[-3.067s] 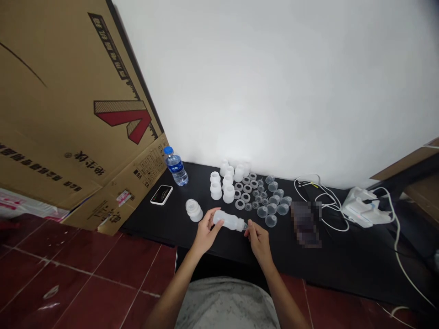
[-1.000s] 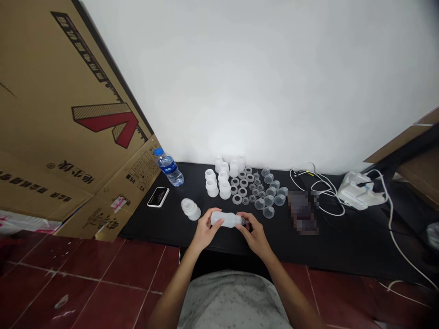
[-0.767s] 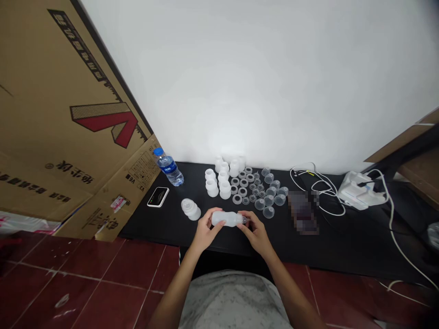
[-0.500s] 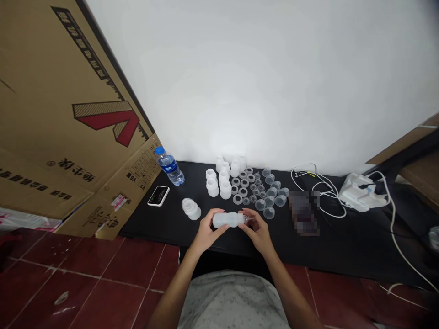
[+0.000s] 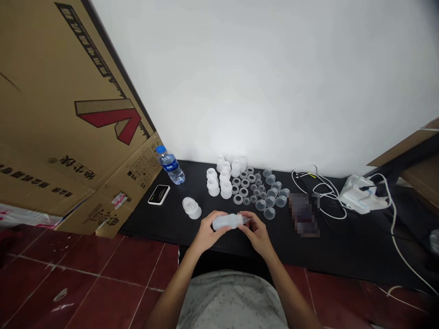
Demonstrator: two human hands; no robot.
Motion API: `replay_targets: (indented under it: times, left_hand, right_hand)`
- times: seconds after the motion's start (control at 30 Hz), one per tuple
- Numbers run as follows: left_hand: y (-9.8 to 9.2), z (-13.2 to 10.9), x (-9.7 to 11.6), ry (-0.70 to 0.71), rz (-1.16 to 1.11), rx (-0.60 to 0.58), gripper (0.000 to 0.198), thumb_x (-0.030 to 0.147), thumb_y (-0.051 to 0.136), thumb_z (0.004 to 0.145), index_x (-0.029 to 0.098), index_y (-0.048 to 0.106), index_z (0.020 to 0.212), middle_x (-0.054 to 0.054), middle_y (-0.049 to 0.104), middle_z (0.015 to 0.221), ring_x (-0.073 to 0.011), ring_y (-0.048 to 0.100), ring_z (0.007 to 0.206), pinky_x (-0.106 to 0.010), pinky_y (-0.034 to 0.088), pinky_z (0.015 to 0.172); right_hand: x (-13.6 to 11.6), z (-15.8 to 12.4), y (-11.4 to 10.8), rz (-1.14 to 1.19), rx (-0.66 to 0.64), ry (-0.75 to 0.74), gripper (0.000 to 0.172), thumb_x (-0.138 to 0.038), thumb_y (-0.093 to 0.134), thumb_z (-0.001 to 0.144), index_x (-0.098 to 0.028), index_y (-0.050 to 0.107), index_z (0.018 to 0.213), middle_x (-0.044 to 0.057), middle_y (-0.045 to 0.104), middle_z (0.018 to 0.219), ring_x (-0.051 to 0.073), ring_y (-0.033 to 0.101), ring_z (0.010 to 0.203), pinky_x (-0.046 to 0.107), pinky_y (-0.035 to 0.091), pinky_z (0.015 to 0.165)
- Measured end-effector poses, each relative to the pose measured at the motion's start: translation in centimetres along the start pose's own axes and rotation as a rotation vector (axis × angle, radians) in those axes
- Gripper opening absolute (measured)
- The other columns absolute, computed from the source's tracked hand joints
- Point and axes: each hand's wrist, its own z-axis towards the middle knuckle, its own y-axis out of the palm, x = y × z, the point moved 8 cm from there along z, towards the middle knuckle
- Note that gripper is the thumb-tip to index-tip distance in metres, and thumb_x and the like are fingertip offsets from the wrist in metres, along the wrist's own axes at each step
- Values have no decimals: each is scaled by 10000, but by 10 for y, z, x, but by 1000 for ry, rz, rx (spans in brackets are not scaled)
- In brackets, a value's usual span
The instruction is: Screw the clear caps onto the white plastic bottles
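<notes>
A frosted white plastic baby bottle lies sideways between my hands, just above the table. My left hand wraps its body. My right hand pinches the narrow neck end, whose small tip is partly hidden by my fingers. Just left of my left hand stands a stacked frosted bottle part. Beyond my hands are grouped white bottle bodies, grey rings and clear cups.
The black table holds a blue-capped water bottle and a phone-like device. To the right are a pixelated object, white cables and a white charger. A cardboard sheet leans at left.
My right hand has closed from beside the bottle's tip onto its neck. The bottle's neck end now tilts slightly up to the right. The camera view has shifted a little.
</notes>
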Motion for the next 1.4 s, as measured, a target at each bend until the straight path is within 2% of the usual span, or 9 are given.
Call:
replay_targets:
  times: [0.1,0.23,0.4,0.57,0.7,1.0,1.23,1.4]
  left_hand:
    - [1,0,0,3,5,-2,337,387,840,906,243,752,1198,-75,769,1172,-262,726,1076,-375,556,957]
    - [0,-1,1,15,12,6,339,402,835,909,239,755,1195,-85,770,1164,-274,728,1078,-387,565,950]
    - [1,-1,3,23,19,2,347,404,824,919,244,748,1217,-93,768,1183,-278,730,1088,-411,573,971]
    - [5,-2,2,54,93,-21,488,417,877,870,267,697,1298,-95,733,1223,-288,709,1131,-427,571,987]
    - [6,-3,3,89,124,-11,444,372,846,902,274,692,1306,-93,707,1252,-283,685,1182,-424,557,1019]
    - [5,-2,6,93,135,-14,457,374,844,907,277,699,1329,-98,710,1256,-296,669,1191,-444,554,1025]
    - [5,-1,4,99,146,4,501,373,885,870,295,704,1331,-85,713,1262,-299,661,1206,-445,547,1040]
    - [7,0,6,104,162,-33,514,384,882,877,307,704,1353,-79,732,1267,-302,644,1198,-457,537,1036]
  right_hand:
    - [4,-1,-1,-18,12,12,424,-474,806,939,-256,720,1293,42,750,1032,171,550,710,323,523,703]
    - [4,-1,0,-35,18,17,445,-497,805,930,-251,725,1292,39,746,991,174,550,704,319,521,686]
    - [-1,1,-3,-12,50,2,407,-491,820,917,-256,743,1240,72,773,1151,171,543,696,327,513,655]
    - [-6,3,-4,4,70,-12,403,-493,811,928,-248,739,1239,81,788,1101,198,592,743,349,545,696]
    - [-6,3,-3,30,72,-9,412,-481,827,918,-253,723,1246,95,780,1223,193,611,757,351,565,718]
    - [-7,4,-1,74,63,-27,442,-480,852,896,-251,706,1245,116,775,1266,196,661,779,374,604,754]
    - [-3,4,2,78,36,-40,448,-490,850,903,-275,696,1264,118,771,1295,247,731,933,393,625,811]
    - [-7,3,3,115,-3,-42,421,-488,807,947,-278,690,1294,122,761,1326,255,738,1016,411,628,886]
